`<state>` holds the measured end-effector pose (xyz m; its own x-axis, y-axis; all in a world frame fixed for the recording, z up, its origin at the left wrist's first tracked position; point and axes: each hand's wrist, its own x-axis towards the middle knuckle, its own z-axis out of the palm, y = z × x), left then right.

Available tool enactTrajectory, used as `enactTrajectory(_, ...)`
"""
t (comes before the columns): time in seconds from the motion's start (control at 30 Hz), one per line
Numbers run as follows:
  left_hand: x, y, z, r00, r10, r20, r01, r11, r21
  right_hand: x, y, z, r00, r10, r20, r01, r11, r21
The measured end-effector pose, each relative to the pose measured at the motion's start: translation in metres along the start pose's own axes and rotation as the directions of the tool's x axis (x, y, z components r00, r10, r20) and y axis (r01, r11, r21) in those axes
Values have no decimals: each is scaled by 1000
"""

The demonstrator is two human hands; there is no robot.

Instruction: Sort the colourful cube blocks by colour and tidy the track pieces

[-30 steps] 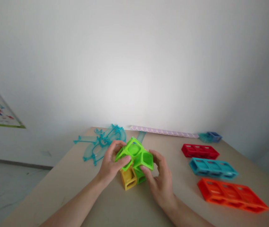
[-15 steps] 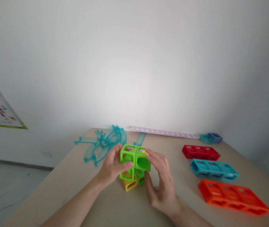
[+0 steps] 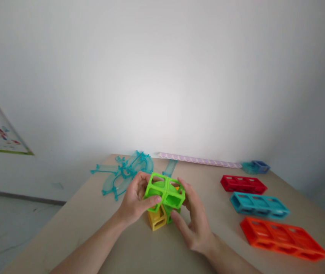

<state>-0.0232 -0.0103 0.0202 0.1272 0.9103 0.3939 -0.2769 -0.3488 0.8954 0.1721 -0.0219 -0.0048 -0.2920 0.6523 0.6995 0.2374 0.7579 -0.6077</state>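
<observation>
My left hand [image 3: 136, 198] is closed on two joined green open-frame blocks [image 3: 166, 188], its thumb across their front and its fingers behind. On their right side rest the fingers of my right hand [image 3: 192, 217], curled, with the thumb lower down by another green block [image 3: 169, 214]. That lower green block stands beside a yellow open-frame block [image 3: 157, 219] on the table, both under the held pair. A bit of yellow or orange shows behind the upper green blocks. Whether the upper pair touches the lower blocks I cannot tell.
Clear teal track pieces [image 3: 125, 171] lie in a heap at the back left. A purple patterned strip [image 3: 199, 160] runs along the wall. Rows of red [image 3: 242, 184], blue [image 3: 258, 204] and orange blocks [image 3: 284, 238] lie on the right; a dark blue block [image 3: 261, 166] is at the far corner.
The upper green blocks have tilted and turned a little, their right end shifting right. My right thumb has moved left and up, over the lower green block's edge.
</observation>
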Motion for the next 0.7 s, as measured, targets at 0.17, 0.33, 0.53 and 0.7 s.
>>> enactTrajectory(0.17, 0, 2, 0, 999, -29, 12, 30, 999, -19, 4, 6, 2, 994, -5, -106, 1, 999, -33)
enactTrajectory(0.33, 1, 3, 5, 980, -193, 52, 197, 975, -99, 7, 7, -5, 968, -164, -188, 143, 983, -118)
enactTrajectory(0.53, 3, 0, 1, 973, -232, 13, 232, 968, -99, 6, 5, -3, 976, -216, -9, 213, 970, -119)
enactTrajectory(0.7, 3, 4, -1, 959, -235, 159, 243, 970, -27, 6, 6, -2, 976, -206, -77, 199, 976, -88)
